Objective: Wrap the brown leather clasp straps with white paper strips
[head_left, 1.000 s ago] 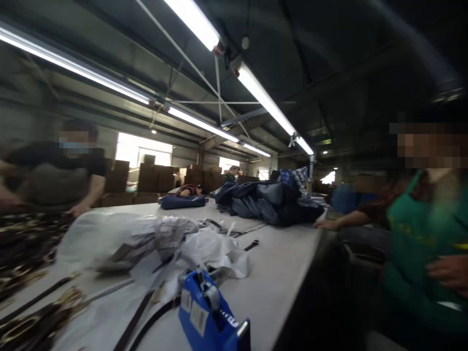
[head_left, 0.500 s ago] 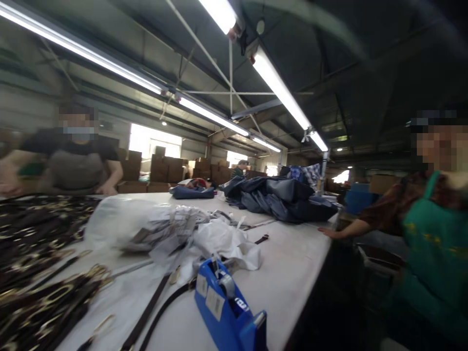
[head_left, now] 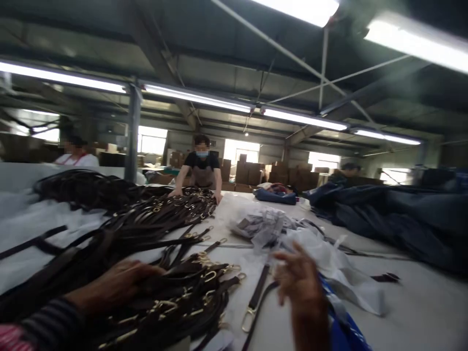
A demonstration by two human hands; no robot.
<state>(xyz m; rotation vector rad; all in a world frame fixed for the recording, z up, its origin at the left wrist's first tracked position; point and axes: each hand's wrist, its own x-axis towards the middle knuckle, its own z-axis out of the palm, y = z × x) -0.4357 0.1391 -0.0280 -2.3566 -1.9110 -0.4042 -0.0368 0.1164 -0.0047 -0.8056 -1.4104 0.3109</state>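
My left hand lies on a heap of dark brown straps with brass buckles, its fingers curled over the straps. Whether it grips any strap is not clear. My right hand hovers above the white table, fingers loosely spread and blurred, holding nothing I can see. It is just over a single strap with a brass clasp and beside a blue tape dispenser, which the hand partly hides.
More strap piles run up the table's left side. Crumpled white plastic bags and paper lie mid-table, dark blue fabric at right. A person in a black shirt leans on the far end; another person sits far left.
The view has swung left, away from the person in the green apron. Both my hands have come into view, the left onto the strap heap, the right over the table.
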